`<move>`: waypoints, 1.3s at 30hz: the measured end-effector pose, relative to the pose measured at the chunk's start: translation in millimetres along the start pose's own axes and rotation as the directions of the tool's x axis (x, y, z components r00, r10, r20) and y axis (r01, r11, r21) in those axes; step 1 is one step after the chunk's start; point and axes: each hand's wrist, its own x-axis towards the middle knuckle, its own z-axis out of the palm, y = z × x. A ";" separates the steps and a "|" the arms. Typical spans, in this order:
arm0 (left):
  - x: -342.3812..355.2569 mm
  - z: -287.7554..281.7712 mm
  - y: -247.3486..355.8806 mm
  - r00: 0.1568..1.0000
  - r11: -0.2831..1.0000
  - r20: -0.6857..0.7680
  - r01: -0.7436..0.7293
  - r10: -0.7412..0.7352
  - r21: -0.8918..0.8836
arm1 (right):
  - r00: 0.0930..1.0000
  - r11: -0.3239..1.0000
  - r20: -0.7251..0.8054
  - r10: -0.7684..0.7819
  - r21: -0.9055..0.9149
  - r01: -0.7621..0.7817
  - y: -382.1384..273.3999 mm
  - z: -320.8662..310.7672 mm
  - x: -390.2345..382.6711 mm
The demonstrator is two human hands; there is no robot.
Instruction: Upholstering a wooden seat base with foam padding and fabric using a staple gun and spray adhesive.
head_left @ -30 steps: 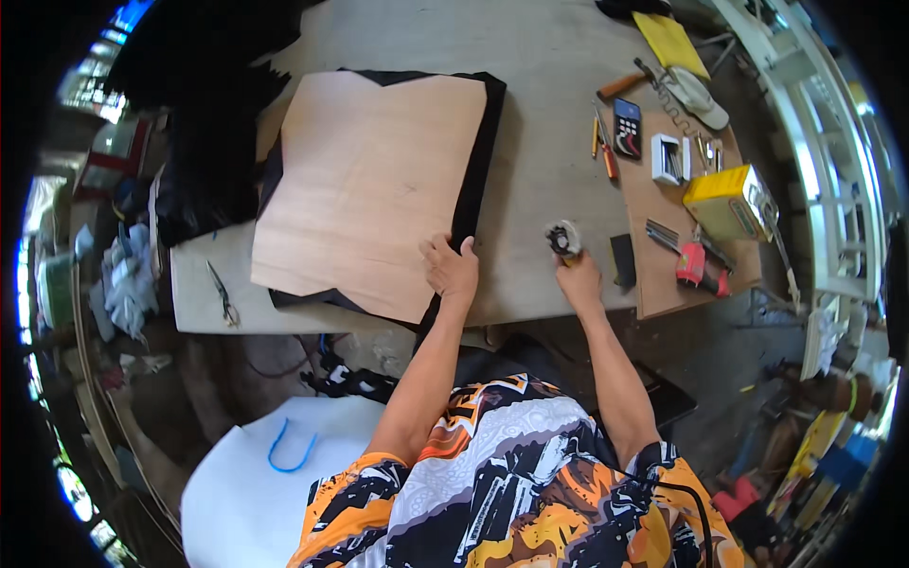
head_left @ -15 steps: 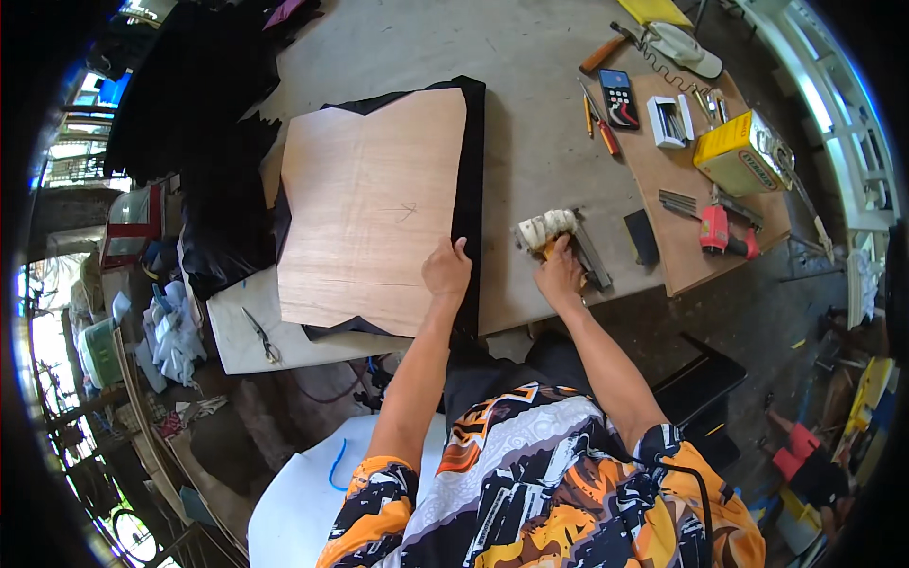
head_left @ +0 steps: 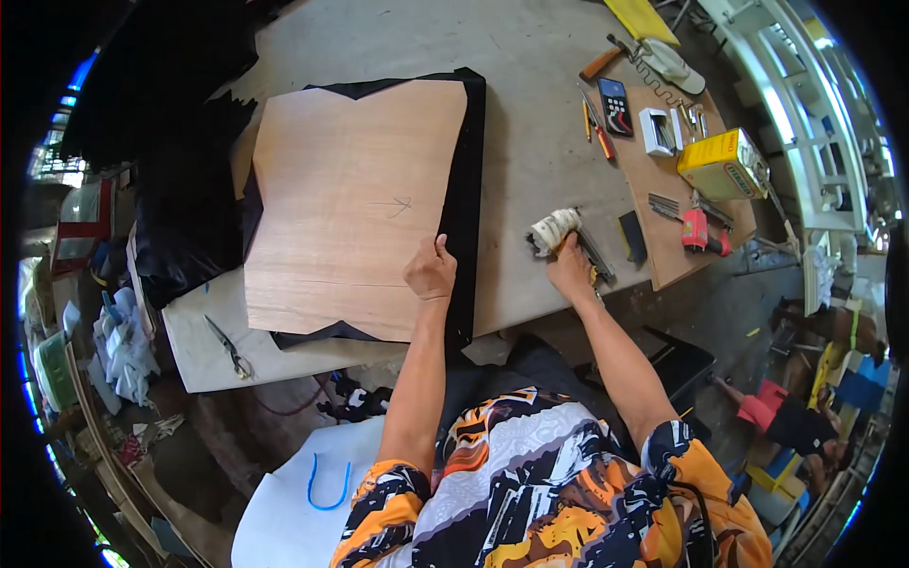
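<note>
My left hand (head_left: 428, 272) is curled closed on the plywood panel (head_left: 346, 170) near its right edge, its fingertips hidden. The notched panel lies on black fabric (head_left: 459, 227), which shows round its edges. My right hand (head_left: 572, 271) is closed on a staple gun (head_left: 559, 230) with a pale wrapped top and a metal magazine, at the table's front right, beside a small dark block (head_left: 632, 237).
Black material (head_left: 170, 142) heaps at left, scissors (head_left: 227, 346) in front. A board (head_left: 663, 260) holds a red tool (head_left: 696, 229), yellow can (head_left: 720, 159), phone (head_left: 614, 106) and hand tools on the worktable (head_left: 379, 33). Another person (head_left: 795, 421) is at lower right.
The staple gun has turned, showing its top and magazine lengthwise. My left hand's fingers have curled closed. The view has shifted, bringing the other person further into sight at lower right.
</note>
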 end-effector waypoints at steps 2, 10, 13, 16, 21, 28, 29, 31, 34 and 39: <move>2.6 -2.1 -3.5 0.997 0.999 0.065 -0.047 0.047 -0.012 | 0.993 0.997 0.104 0.048 0.058 -0.054 3.1 -20.1 -4.0; 12.7 -4.6 -13.7 0.971 0.986 0.177 -0.146 0.157 -0.077 | 0.885 0.785 -0.056 -0.462 0.439 0.437 -62.3 -59.0 -43.5; 10.1 -3.1 -15.3 0.981 0.995 0.168 -0.086 0.093 -0.053 | 0.860 0.498 -0.125 -0.495 0.770 0.399 -107.8 -58.0 -31.6; 7.6 -2.0 -18.9 0.976 0.988 0.180 -0.106 0.125 -0.112 | 0.905 0.568 -0.044 -0.423 0.765 0.303 -130.9 -56.6 -17.7; 10.9 -0.8 -24.9 0.964 0.980 0.208 -0.142 0.168 -0.136 | 0.905 0.594 0.012 -0.426 0.758 0.270 -135.2 -53.1 -12.3; 14.3 0.1 -26.2 0.953 0.968 0.196 -0.208 0.233 -0.136 | 0.882 0.691 0.030 -0.471 0.633 0.348 -126.8 -49.1 -39.8; 14.0 -0.3 -26.7 0.950 0.966 0.198 -0.214 0.240 -0.146 | 0.900 0.701 0.059 -0.431 0.650 0.293 -126.1 -48.5 -44.9; 13.6 -1.1 -28.0 0.945 0.964 0.210 -0.223 0.250 -0.146 | 0.902 0.722 0.083 -0.424 0.632 0.281 -124.9 -47.3 -54.2; 13.5 -1.9 -29.4 0.941 0.963 0.220 -0.228 0.256 -0.145 | 0.902 0.744 0.109 -0.419 0.611 0.272 -122.6 -46.1 -66.4; 15.4 -1.0 -28.5 0.947 0.962 0.187 -0.238 0.261 -0.136 | 0.894 0.796 0.147 -0.423 0.531 0.290 -118.5 -45.2 -86.2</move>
